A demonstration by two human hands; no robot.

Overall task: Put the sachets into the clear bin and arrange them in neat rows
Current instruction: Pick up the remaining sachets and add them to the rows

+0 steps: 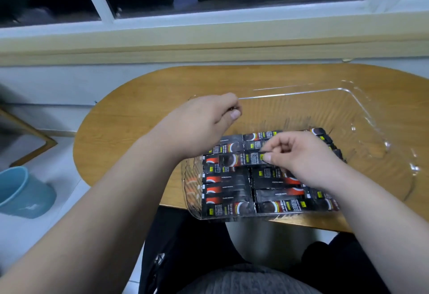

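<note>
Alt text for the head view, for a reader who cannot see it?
A right hand pinches the end of a black sachet over rows of sachets filling the near half of a clear bin on a wooden table. The left hand hovers, fingers curled, above the bin's left side.

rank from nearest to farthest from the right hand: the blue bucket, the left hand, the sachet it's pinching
1. Sachet, pinched by the right hand, inside the clear bin.
2. Left hand, up-left near the bin's far corner.
3. Blue bucket, on the floor far left.
</note>
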